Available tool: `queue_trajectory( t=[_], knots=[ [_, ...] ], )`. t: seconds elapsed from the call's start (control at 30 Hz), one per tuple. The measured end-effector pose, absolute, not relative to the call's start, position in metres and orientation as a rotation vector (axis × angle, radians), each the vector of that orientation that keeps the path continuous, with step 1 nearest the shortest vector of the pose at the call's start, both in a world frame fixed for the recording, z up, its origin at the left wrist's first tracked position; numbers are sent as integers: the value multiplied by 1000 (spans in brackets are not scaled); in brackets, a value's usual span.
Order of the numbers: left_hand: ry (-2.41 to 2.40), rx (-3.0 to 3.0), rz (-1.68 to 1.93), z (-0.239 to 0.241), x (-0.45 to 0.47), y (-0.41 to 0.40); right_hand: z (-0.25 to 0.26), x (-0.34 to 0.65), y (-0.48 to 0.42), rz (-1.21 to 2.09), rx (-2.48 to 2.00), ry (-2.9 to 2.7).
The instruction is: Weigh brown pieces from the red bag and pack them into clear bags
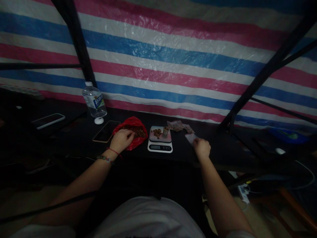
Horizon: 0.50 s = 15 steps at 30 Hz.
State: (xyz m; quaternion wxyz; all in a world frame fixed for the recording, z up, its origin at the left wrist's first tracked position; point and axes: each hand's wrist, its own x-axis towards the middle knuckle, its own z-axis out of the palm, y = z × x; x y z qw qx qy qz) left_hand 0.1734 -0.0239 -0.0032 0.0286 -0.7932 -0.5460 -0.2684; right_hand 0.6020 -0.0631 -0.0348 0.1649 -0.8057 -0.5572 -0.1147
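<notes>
My left hand [123,138] reaches over an opened red plastic bag [135,144] with brown dried pieces [140,131] in it. Its fingers are pinched together at the pieces, and what they hold is hidden. At the right, my right hand [202,147] is closed on the edge of a small clear plastic bag [190,138] on the black table. Between my hands stands a white digital kitchen scale [160,148]. A pile of brown pieces [157,133] and a small cylindrical container [165,131] are on its plate. Behind the scale's right side lie filled clear bags [176,125].
A phone [106,132] lies left of the red bag, with a white round case [99,120] and a large clear bottle [94,100] behind it. Another phone [49,121] is farther left. Dark metal posts [79,43] and a striped sheet [158,59] bound the table's back.
</notes>
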Motion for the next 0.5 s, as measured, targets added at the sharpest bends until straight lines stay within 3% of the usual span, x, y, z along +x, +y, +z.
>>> queue_trajectory(
  t=[0.3,0.5],
  knots=[
    [-1668,-2375,-813,-5,169,-23,-14,604,-62,-386,-1956,-1385],
    [-1733,-2505,-743,-1,164,-5,19,575,-61,-187,-1600,-1254]
  ],
)
